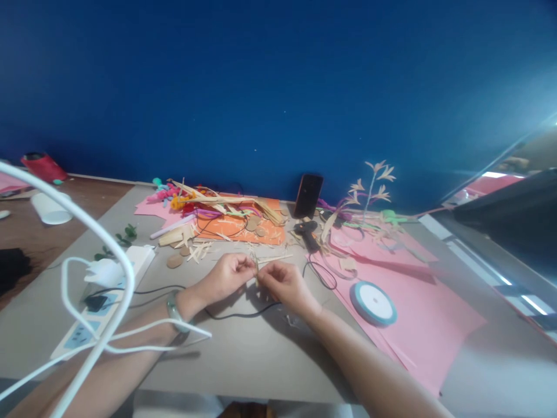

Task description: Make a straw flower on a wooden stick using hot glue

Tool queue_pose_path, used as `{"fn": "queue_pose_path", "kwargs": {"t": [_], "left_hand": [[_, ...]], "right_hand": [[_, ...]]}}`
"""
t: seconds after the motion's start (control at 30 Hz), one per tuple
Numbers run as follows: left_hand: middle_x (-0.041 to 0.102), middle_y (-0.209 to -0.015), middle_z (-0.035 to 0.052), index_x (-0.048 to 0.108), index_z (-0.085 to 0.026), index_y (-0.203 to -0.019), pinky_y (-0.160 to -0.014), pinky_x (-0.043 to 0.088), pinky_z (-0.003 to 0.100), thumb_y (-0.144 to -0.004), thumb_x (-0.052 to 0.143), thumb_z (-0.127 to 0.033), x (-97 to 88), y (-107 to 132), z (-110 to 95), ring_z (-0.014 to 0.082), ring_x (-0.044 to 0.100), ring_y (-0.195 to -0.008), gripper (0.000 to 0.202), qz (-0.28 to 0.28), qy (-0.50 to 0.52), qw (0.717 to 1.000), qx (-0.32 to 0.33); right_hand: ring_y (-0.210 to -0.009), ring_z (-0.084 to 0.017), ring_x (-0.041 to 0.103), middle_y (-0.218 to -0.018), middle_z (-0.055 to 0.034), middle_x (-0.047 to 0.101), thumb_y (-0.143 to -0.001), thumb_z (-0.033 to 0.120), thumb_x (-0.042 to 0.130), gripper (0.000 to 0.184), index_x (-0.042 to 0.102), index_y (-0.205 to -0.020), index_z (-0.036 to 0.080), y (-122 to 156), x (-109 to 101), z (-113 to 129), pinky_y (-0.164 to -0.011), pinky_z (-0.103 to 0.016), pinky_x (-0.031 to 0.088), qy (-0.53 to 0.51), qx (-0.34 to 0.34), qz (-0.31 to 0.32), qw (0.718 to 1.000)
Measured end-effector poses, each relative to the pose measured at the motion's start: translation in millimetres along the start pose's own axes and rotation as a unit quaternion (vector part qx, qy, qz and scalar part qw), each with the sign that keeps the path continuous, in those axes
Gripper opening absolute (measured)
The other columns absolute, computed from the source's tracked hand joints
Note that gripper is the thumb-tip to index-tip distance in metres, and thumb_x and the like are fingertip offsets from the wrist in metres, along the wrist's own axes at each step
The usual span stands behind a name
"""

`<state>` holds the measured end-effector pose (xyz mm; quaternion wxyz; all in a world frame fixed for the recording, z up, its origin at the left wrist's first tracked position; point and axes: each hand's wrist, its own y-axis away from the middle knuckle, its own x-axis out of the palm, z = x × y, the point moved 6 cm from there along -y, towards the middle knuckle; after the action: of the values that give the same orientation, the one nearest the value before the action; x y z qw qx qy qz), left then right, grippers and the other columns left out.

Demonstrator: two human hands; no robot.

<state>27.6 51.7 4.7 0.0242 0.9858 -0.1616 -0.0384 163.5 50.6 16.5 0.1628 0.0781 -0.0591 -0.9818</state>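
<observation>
My left hand (228, 277) and my right hand (285, 285) meet over the middle of the grey table (243, 360). Both pinch the same small straw-coloured craft piece (256, 268), which I hold just above the tabletop. Fingers of both hands are curled closed around it. A bracelet sits on my left wrist (174, 310). Loose straw strips (274, 259) lie just beyond my fingertips.
A white power strip (107, 299) with white cables lies at the left. Orange paper (243, 226) with straw and coloured scraps lies behind. A black phone (308, 195) stands upright. Pink sheets (418, 325) hold a teal ribbon roll (373, 302). A black cable (243, 314) runs under my hands.
</observation>
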Motion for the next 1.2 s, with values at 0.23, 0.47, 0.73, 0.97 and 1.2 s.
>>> {"fn": "queue_pose_path", "kwargs": {"t": [0.23, 0.47, 0.73, 0.97, 1.2], "left_hand": [[0.048, -0.047, -0.0057, 0.056, -0.015, -0.075, -0.039, 0.031, 0.016, -0.081, 0.058, -0.037, 2.7, 1.9, -4.1, 0.0064, 0.045, -0.038, 0.023, 0.020, 0.013, 1.000, -0.009], [0.053, -0.054, -0.0039, 0.057, -0.014, -0.075, -0.039, 0.034, 0.017, -0.077, 0.064, -0.039, 1.0, 1.7, -0.7, 0.0061, 0.048, -0.039, 0.026, 0.012, 0.014, 1.000, -0.017], [0.048, -0.044, -0.0058, 0.056, -0.015, -0.073, -0.038, 0.029, 0.016, -0.081, 0.058, -0.039, 1.2, 0.6, -3.2, 0.0068, 0.045, -0.037, 0.025, 0.026, 0.006, 1.000, -0.012], [0.049, -0.044, -0.0055, 0.056, -0.015, -0.074, -0.040, 0.031, 0.016, -0.082, 0.056, -0.034, 2.7, 2.6, -3.3, 0.0065, 0.045, -0.038, 0.021, 0.022, 0.004, 0.999, -0.025], [0.055, -0.052, -0.0026, 0.061, -0.013, -0.075, -0.038, 0.030, 0.017, -0.076, 0.066, -0.037, 1.4, 3.7, -3.5, 0.0067, 0.048, -0.039, 0.025, 0.002, 0.009, 1.000, -0.021]], "right_hand": [[-0.034, -0.003, 0.037, -0.047, 0.0047, 0.053, -0.072, 0.037, 0.065, 0.024, 0.059, -0.064, 0.015, -1.9, -1.6, -0.6, -0.035, -0.016, 0.025, -0.004, 0.024, 0.020, 1.000], [-0.035, -0.004, 0.037, -0.047, 0.0043, 0.054, -0.070, 0.042, 0.069, 0.029, 0.058, -0.063, 0.015, 1.4, -1.1, 3.2, -0.035, -0.016, 0.026, -0.004, 0.008, 0.003, 1.000], [-0.035, -0.004, 0.037, -0.047, 0.0049, 0.052, -0.072, 0.039, 0.066, 0.026, 0.059, -0.065, 0.016, -1.0, -0.7, -0.4, -0.035, -0.016, 0.026, -0.004, 0.020, 0.018, 1.000], [-0.038, -0.004, 0.040, -0.051, 0.0042, 0.055, -0.064, 0.029, 0.067, 0.016, 0.059, -0.065, 0.015, -4.5, -3.5, -5.1, -0.037, -0.016, 0.029, 0.003, 0.017, 0.013, 1.000], [-0.043, -0.004, 0.043, -0.049, 0.0059, 0.052, -0.060, 0.018, 0.062, 0.006, 0.058, -0.063, 0.015, -3.3, -0.7, -4.2, -0.043, -0.017, 0.034, 0.009, 0.003, 0.010, 1.000]]}}
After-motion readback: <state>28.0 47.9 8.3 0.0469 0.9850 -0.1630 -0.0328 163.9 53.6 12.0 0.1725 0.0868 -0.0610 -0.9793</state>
